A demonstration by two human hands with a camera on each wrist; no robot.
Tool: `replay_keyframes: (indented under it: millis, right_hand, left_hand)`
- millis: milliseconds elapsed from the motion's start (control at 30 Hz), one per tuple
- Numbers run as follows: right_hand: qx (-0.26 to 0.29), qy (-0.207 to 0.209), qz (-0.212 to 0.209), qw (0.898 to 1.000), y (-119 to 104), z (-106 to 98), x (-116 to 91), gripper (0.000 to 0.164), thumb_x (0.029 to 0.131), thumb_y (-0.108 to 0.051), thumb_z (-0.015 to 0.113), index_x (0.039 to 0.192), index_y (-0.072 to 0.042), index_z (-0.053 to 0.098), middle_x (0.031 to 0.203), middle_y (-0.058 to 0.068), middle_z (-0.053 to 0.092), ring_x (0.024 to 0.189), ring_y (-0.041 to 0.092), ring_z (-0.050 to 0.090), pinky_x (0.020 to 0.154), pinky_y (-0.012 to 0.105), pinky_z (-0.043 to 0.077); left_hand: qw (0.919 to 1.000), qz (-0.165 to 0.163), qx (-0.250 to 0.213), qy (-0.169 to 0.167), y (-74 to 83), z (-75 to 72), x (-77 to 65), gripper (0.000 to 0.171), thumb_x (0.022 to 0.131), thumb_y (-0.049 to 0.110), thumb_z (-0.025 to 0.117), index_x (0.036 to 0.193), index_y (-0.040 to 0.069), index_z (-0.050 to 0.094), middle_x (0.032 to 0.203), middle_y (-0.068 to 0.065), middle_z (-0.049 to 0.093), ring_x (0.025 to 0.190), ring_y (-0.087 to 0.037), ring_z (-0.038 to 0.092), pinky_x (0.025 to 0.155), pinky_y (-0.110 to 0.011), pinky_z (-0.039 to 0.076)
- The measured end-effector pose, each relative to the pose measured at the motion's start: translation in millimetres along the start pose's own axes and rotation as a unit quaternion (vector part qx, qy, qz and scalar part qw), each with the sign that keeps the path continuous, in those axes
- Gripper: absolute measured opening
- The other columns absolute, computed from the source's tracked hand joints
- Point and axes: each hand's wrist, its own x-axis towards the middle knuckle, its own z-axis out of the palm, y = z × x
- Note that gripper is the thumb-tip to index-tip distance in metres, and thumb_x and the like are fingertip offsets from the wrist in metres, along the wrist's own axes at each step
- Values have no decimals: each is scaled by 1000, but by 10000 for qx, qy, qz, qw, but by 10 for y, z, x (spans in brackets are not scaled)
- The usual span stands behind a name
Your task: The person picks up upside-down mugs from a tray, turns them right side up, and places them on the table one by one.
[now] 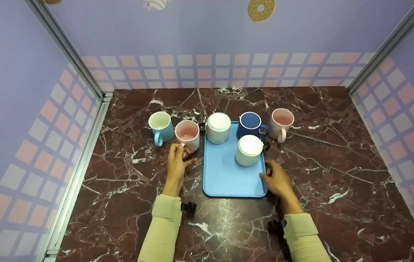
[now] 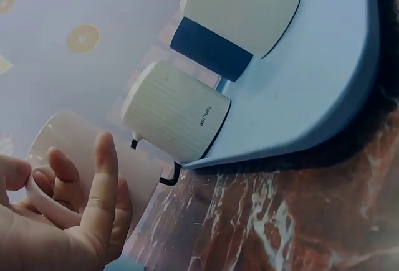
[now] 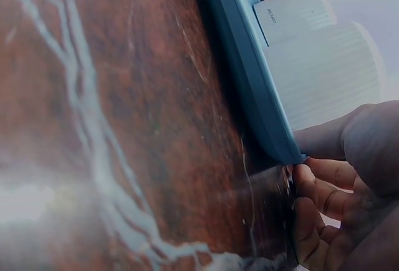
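Here's the left hand (image 1: 177,160), just off the left side of the blue tray (image 1: 225,178), with its fingers pinching the handle of the left pink mug (image 1: 187,134)! That mug is mouth up, just beside the tray's left edge towards the far corner, and whether its base touches the table (image 1: 119,203) I cannot tell.

Over on the tray's right edge, the right hand (image 1: 277,180) has the rim between thumb and fingers, thumb above, other fingertips at the underside.

And it's a busy tray! The ribbed white mug (image 1: 218,128) stands at its far left corner, black handle poking out past the left edge. The navy mug (image 1: 249,125) takes the far right corner, mouth up, and the second white mug (image 1: 249,151) sits nearer on the tray's right side, its black handle pointing right.

Off the tray, the light blue mug (image 1: 163,129) stands farther left, beyond the pinched one, while the right pink mug (image 1: 279,123) waits just outside the far right corner.
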Motion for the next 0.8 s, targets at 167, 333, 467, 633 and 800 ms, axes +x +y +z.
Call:
replay_keyframes:
  millis: [167,333,467,633,800]
  right_hand:
    - [110,-3,-62,9999,-2,-1,10,48,85,-15,71,130,-10,55,83,4,53,70,18,48,63,31,35]
    - [50,-42,-16,10000,0,-1,14,49,85,-16,70,131,-12,54,84,3,53,70,18,48,63,30,35]
    - [-14,-82,17,10000,-5,0,13,50,86,-17,70,132,-13,53,84,3,53,70,17,48,62,30,34]
    - [3,-146,38,9999,-4,-11,9,49,86,-17,70,133,-13,53,84,3,53,70,17,48,62,30,34]
    - [-23,-206,82,9998,-10,-23,6,48,87,-19,69,132,-14,52,84,3,52,70,17,47,62,30,33]
  left_hand:
    - [9996,-26,-122,244,-37,-12,148,21,105,22,41,97,3,44,90,-9,50,99,-34,52,77,-45,58]
    - [9991,-63,-272,306,-76,-21,269,20,105,20,41,96,3,44,91,-8,50,104,-38,50,82,-47,57]
    - [9981,-141,-503,337,-103,-17,357,20,105,19,41,97,1,43,93,-8,52,107,-44,48,88,-52,54]
    - [9973,-217,-603,371,-116,-12,450,25,105,21,41,100,-3,42,96,-9,53,108,-43,49,93,-55,51]
    - [9973,-274,-592,341,-143,-30,528,28,105,23,40,102,-4,41,98,-11,54,111,-46,48,90,-51,54]
